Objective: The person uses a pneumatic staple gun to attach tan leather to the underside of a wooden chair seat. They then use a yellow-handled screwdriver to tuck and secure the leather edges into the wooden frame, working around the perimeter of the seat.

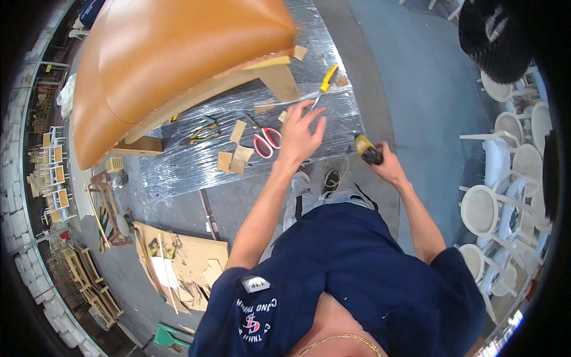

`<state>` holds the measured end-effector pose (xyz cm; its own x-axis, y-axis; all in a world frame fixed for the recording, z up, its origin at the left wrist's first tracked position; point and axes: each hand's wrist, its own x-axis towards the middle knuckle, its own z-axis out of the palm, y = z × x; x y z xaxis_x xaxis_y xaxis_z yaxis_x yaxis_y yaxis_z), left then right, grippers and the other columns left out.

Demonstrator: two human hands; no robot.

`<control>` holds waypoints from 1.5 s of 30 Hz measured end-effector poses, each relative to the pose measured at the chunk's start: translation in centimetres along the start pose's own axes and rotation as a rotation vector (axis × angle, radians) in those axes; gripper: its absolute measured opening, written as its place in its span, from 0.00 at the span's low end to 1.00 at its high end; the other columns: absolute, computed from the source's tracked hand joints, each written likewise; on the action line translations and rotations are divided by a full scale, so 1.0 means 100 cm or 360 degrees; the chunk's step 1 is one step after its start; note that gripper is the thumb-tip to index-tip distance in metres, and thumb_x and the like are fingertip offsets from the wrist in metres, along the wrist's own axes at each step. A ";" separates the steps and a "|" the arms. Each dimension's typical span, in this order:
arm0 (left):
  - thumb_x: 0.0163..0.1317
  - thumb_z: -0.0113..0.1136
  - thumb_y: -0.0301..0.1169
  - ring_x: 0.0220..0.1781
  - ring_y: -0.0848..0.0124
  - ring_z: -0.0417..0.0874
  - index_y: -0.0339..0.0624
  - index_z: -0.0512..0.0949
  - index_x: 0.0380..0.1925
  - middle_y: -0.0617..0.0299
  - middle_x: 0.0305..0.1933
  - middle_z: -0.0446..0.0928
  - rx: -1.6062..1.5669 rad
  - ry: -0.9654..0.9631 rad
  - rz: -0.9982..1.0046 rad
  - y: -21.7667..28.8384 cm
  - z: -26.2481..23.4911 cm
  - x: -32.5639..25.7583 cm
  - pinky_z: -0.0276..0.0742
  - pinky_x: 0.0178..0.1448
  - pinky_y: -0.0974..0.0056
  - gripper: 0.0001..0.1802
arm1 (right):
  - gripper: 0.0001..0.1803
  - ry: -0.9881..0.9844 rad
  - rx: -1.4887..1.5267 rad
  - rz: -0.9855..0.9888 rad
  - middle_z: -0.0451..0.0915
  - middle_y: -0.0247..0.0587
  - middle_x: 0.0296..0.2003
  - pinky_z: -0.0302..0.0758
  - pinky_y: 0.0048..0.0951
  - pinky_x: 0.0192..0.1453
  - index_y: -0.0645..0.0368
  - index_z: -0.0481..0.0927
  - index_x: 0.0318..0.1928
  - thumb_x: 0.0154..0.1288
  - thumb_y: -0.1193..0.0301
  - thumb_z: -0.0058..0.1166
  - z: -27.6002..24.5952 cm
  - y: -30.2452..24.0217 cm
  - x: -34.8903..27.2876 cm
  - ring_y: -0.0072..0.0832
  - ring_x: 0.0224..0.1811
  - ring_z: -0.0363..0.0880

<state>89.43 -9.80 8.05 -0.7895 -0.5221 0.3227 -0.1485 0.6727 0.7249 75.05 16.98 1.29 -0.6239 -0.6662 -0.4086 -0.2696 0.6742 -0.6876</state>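
Observation:
My left hand (302, 132) reaches over the plastic-wrapped tabletop (196, 169) with its fingers spread. Its fingertips are by the metal shaft of a yellow-handled screwdriver (329, 78); whether they touch it I cannot tell. Red-handled scissors (267, 143) lie just left of that hand, among scraps of brown cardboard (238, 132). Off the table's near edge, my right hand (389, 165) is closed around a yellow-and-black tool (369, 151), whose exact kind is unclear. A tan upholstered seat piece (184, 53) on a wooden frame stands on the table beyond my left hand.
Pliers (205, 132) rest near the seat's frame. White chairs (480, 209) crowd the right side, and a black mesh object (496, 44) shows at upper right. A cardboard sheet (193, 262) with offcuts lies on the floor at lower left, near a wooden stand (108, 208).

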 end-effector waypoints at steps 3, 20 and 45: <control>0.60 0.66 0.35 0.56 0.53 0.76 0.41 0.80 0.51 0.51 0.55 0.75 0.0191 -0.0106 -0.0296 -0.057 0.088 -0.007 0.73 0.60 0.50 0.20 | 0.30 0.0026 0.0239 0.0213 0.84 0.47 0.43 0.77 0.39 0.52 0.63 0.71 0.56 0.53 0.72 0.66 -0.013 0.075 -0.066 0.42 0.47 0.83; 0.65 0.51 0.28 0.51 0.44 0.82 0.34 0.76 0.41 0.41 0.40 0.80 -0.0033 -0.0251 -0.1160 -0.093 0.079 -0.069 0.78 0.51 0.44 0.10 | 0.02 -0.0124 0.0802 0.0915 0.77 0.45 0.20 0.76 0.41 0.24 0.64 0.75 0.28 0.51 0.79 0.53 0.140 0.260 -0.217 0.38 0.20 0.78; 0.72 0.57 0.44 0.25 0.81 0.57 0.41 0.73 0.23 0.75 0.20 0.60 0.0241 0.2687 -0.2385 0.002 -0.284 -0.909 0.52 0.27 0.67 0.22 | 0.48 -0.1595 -0.0011 -0.0262 0.81 0.39 0.30 0.73 0.26 0.42 0.63 0.54 0.74 0.59 0.68 0.68 0.511 -0.298 -0.174 0.23 0.32 0.79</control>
<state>178.14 22.92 -3.82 0.9469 -0.2982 -0.1199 -0.0567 -0.5222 0.8510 131.43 -7.78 -1.75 0.3227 -0.7094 -0.6266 -0.3028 0.5498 -0.7785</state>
